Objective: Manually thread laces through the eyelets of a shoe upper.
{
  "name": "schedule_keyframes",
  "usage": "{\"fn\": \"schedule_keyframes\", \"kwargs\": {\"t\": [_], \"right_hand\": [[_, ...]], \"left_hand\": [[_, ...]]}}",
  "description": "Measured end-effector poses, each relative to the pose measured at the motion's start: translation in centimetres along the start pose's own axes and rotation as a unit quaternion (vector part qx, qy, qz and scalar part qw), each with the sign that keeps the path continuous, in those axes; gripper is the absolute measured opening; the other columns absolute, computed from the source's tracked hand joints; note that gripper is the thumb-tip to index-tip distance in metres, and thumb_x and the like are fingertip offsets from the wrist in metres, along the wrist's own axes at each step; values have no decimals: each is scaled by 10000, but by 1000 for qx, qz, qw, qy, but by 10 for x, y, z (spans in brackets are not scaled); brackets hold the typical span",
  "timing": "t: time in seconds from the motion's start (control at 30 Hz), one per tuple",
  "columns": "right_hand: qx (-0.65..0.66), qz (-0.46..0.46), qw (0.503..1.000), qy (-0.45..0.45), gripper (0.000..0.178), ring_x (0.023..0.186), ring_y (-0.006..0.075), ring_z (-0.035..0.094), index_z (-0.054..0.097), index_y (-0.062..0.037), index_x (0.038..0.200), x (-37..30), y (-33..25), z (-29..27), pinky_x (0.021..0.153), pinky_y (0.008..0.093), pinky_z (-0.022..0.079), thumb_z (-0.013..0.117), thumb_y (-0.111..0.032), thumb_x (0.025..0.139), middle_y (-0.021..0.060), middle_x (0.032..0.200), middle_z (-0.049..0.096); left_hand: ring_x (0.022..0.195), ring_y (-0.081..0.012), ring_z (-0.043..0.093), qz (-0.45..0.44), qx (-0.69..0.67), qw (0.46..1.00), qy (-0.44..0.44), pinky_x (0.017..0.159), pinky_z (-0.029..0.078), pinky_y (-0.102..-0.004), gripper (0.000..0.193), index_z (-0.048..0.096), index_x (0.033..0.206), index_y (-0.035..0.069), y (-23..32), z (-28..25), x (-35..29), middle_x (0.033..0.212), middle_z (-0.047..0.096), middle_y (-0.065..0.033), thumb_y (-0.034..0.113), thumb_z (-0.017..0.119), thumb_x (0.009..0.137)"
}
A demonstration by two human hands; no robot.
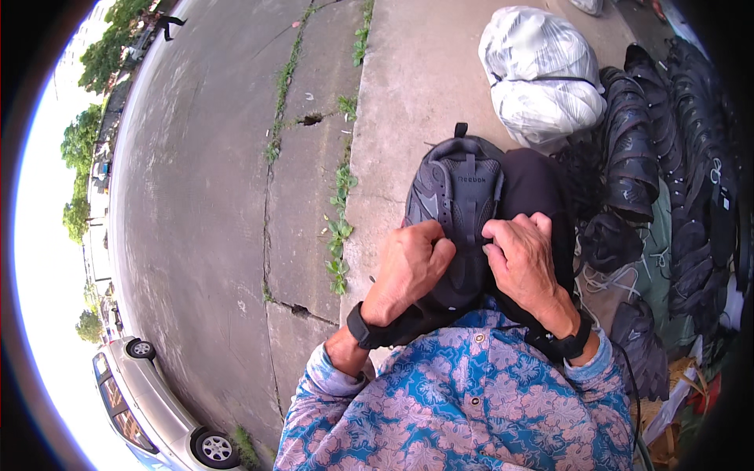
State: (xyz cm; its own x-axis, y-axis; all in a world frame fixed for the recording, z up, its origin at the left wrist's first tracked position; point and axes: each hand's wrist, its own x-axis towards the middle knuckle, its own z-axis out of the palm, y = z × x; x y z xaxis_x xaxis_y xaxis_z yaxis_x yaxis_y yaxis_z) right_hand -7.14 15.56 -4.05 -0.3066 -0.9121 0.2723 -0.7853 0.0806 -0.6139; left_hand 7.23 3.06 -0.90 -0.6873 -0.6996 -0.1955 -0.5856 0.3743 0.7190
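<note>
A black sneaker upper (469,192) lies across my lap with its pull tab pointing away from me. Its tongue and eyelet rows show, and no lace is seen in them. My left hand (410,263) is closed at the left eyelet edge, thumb against the bent fingers. Opposite it, my right hand (525,257) pinches the right edge, thumb and forefinger together. Anything thin between the fingertips is too small to make out. The toe end sits between the two hands, close to my shirt.
Beyond my right knee stands a tied white plastic bag (542,74), bulging. Nested stacks of dark shoe uppers (631,149) run along the right, with loose laces (616,279) near them. A cracked concrete pavement (220,157) stretches left, where a silver car (153,404) is parked.
</note>
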Motion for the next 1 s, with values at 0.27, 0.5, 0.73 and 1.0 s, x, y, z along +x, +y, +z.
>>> {"fn": "schedule_keyframes", "kwargs": {"t": [0.27, 0.5, 0.73, 1.0], "right_hand": [[3, -9, 1000, 10, 243, 756, 252, 546, 593, -93, 827, 5, -1, 1, 768, 415, 342, 741, -89, 635, 52, 754, 585], [-14, -36, 999, -5, 145, 843, 281, 577, 620, -113, 875, 4, -6, -22, 786, 429, 399, 696, -198, 785, 65, 857, 617], [13, -68, 998, 1, 130, 874, 320, 590, 634, -76, 916, 30, -7, -19, 765, 442, 439, 649, -154, 812, 100, 890, 619], [46, -97, 994, -8, 133, 814, 372, 586, 624, -33, 891, 42, -11, -8, 711, 453, 469, 656, -120, 796, 151, 858, 604]], "left_hand": [[598, -367, 624, 78, 206, 975, -21, 546, 498, -475, 198, 550, 755, 62, 9, 16, -3, 613, 607, -154, 250, 567, 814], [821, -275, 562, 228, 218, 948, 36, 704, 444, -421, 219, 564, 931, 60, 12, -8, -15, 829, 576, -102, 226, 607, 795], [856, -252, 543, 387, 261, 884, -12, 689, 460, -382, 240, 582, 984, 56, 13, -25, 6, 1041, 535, -92, 233, 589, 823], [858, -278, 582, 351, 292, 870, -186, 684, 468, -402, 322, 588, 1011, 41, 3, -32, 40, 1034, 529, -89, 229, 644, 756]]}}
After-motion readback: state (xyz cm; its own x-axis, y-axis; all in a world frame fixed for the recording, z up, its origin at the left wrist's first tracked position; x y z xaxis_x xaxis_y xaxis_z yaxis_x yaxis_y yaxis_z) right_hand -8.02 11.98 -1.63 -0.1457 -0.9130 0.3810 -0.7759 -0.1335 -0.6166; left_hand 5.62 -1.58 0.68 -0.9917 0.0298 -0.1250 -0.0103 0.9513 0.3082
